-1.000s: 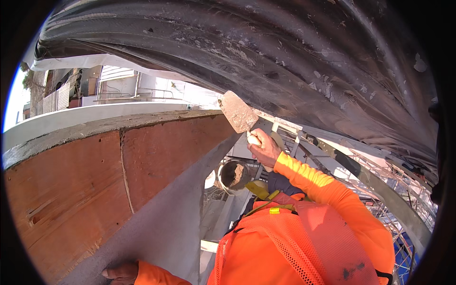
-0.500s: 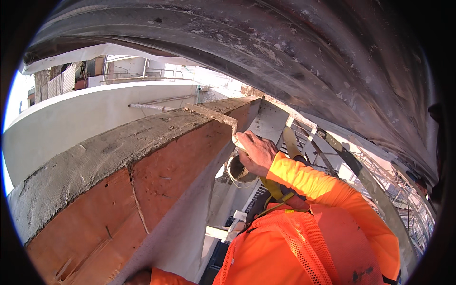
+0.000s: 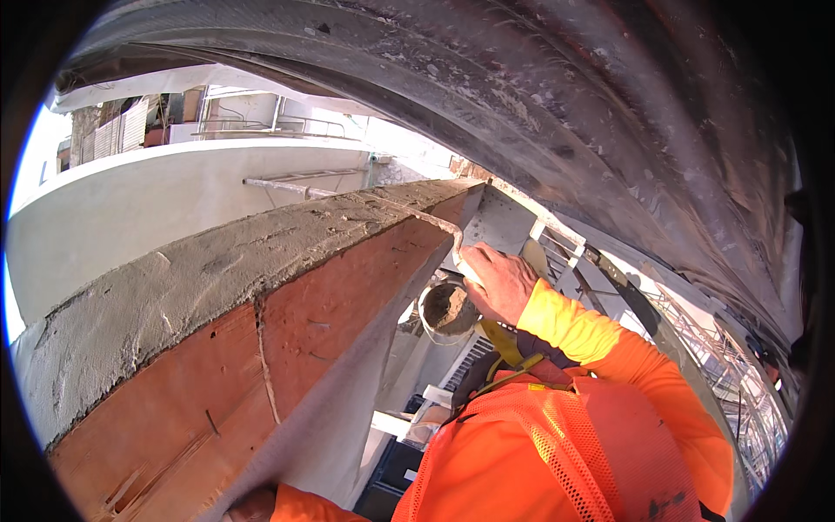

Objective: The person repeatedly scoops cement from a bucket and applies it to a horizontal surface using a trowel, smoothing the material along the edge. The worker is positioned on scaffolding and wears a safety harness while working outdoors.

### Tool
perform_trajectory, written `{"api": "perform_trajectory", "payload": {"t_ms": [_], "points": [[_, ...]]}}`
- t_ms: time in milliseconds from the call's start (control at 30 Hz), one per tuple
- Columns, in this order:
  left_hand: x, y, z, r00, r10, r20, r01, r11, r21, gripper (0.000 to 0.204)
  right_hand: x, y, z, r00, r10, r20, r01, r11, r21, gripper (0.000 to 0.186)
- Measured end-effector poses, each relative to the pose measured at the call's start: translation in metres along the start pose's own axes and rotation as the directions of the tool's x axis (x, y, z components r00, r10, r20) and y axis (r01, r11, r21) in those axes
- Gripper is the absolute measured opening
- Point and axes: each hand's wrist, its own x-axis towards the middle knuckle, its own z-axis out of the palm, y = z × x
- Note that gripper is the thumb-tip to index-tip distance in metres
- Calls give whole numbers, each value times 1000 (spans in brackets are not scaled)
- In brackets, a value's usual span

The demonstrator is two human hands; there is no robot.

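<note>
My right hand is closed around the handle of a trowel with a cranked neck. The trowel's long narrow blade lies low against the grey mortar along the top of a wall, at its far part. Orange-brown formwork boards line the near side of this wall. At the lower edge, my left hand is in shadow beside the boards, mostly cut off, its fingers unclear. Below my right hand, a bucket holds brownish mortar.
Dark sheeting hangs over the top and right. Beyond the mortared top stands a pale curved wall with a pole against it. Metal framework shows far below at right. A nail sticks out of the boards.
My right hand and the trowel have shifted slightly right and toward me, with the blade still low over the mortar. The whole view has shifted a little, and more of the bucket's inside shows.
</note>
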Motion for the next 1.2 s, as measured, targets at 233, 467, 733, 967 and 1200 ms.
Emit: {"api": "perform_trajectory", "payload": {"t_ms": [233, 467, 733, 967, 1200], "points": [[2, 4, -8, 1000, 18, 2, -18, 1000, -7, 80, 18, -42, -4, 976, -194, 103, 202, 977, -73, 40], [4, 7, -10, 1000, 28, 5, -28, 1000, -14, 82, -30, -68, -44, 933, -357, -45, 359, 932, 41, 43], [5, 12, -11, 999, 33, -13, -34, 999, -38, 84, -104, 75, -24, 978, 170, 125, -147, 974, -169, 43], [6, 18, -12, 999, 43, -17, -44, 998, -50, 86, -266, 295, -7, 560, 823, 99, -701, 534, -473, 48], [1, 18, -13, 997, 53, -55, -55, 998, -41, 88, -318, 365, -11, 223, 974, -36, -855, 177, -487, 53]]}}
